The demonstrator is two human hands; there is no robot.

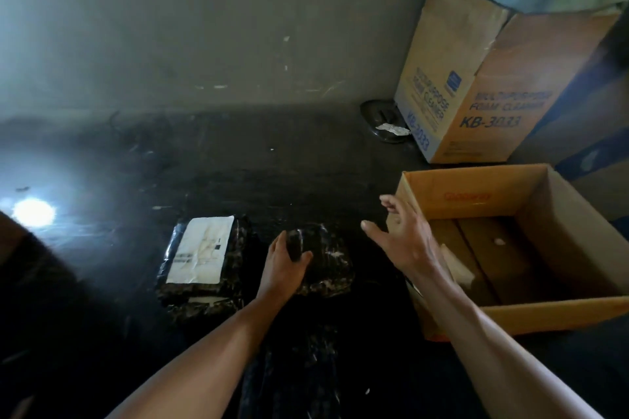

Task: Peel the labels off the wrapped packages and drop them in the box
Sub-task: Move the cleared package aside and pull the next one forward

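Left hand (284, 264) grips the dark package (328, 265); right hand (406, 240) hovers beside the box (531, 316), fingers (393, 206) spread wide.

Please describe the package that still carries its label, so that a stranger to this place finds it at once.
Start at the open cardboard box on the right of the dark surface and go left, past the unlabelled package that the left hand grips. The labelled package lies flat just beyond it. It alone carries a large white label on its top face.
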